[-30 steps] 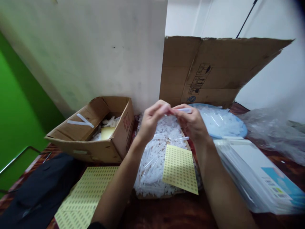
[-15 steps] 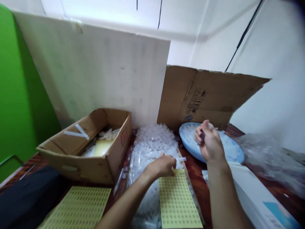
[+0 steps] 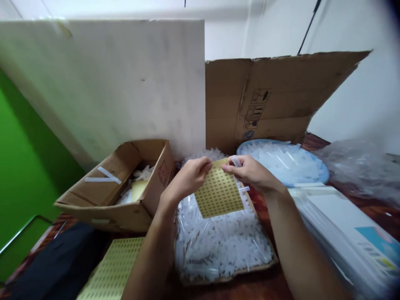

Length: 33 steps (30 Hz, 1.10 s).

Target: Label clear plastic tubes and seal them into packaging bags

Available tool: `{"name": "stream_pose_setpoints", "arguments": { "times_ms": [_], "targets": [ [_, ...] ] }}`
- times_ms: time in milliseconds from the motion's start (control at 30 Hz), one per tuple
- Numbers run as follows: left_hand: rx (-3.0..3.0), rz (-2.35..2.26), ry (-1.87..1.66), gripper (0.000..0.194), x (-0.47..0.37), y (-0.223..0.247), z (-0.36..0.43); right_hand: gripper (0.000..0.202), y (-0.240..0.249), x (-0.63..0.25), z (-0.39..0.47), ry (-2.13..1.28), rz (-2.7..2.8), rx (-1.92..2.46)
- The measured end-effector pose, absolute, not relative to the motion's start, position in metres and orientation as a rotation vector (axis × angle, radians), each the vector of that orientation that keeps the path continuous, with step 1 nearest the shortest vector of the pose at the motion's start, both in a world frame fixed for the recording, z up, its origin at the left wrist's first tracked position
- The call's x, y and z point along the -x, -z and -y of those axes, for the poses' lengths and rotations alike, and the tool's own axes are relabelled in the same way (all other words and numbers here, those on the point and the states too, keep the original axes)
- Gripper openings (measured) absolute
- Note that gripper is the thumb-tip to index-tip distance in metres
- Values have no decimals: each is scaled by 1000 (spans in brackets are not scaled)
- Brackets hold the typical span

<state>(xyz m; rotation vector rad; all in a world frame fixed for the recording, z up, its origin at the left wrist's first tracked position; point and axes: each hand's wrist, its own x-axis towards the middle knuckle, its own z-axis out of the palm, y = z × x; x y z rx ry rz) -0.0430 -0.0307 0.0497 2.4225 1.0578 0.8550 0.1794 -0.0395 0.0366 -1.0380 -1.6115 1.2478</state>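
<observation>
Pinching yellow dotted sheet by top edge with left hand and right hand, above tray of plastic pieces, gripping pale tube in right too; probably working the sheet's edge, likely calls for steady left grip, light right fingertips next

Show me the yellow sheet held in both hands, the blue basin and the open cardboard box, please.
Yellow sheet [image 3: 220,191]: head view, middle of its dotted face.
Blue basin [image 3: 325,175]: head view, right side of its rim.
Open cardboard box [image 3: 126,218]: head view, front wall.
</observation>
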Motion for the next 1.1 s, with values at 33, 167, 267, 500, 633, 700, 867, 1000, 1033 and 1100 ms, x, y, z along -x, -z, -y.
{"name": "stream_pose_setpoints", "arguments": {
  "times_ms": [33, 167, 267, 500, 633, 700, 867, 1000, 1033, 1100],
  "targets": [
    [-2470, -1106, -916, 19, 43, -52, 32, 38, -35, -175, 39, -1247, 1576, 1025],
    [-2777, -1372, -1240, 16, 35, -55, 37, 40, -32, -164, 33, -1283, 1474, 945],
    [-2965, -1292, -1252, 12, 28, -56, 41, 37, -32, -163, 32, -1285, 1488, 853],
    [-2709, -1137, -1402, 6, 20, -51, 39, 23, -34, -157, 33, -1129, 1531, 811],
    [-2592, -1124, -1463, 4, 20, -50, 38, 19, -34, -152, 34, -1035, 1533, 828],
    [-2543, -1104, -1498, 2, 19, -49, 38, 18, -35, -151, 34, -993, 1539, 846],
    [-2489, -1016, -1612, 3, 19, -49, 39, 17, -37, -151, 37, -936, 1556, 832],
    [-2475, -1017, -1619, 5, 19, -50, 40, 19, -36, -151, 39, -890, 1577, 822],
    [-2477, -1021, -1610, 5, 19, -51, 40, 19, -36, -151, 39, -883, 1582, 824],
    [-2485, -1024, -1594, 5, 20, -51, 40, 19, -37, -151, 40, -875, 1590, 829]
  ]
}}
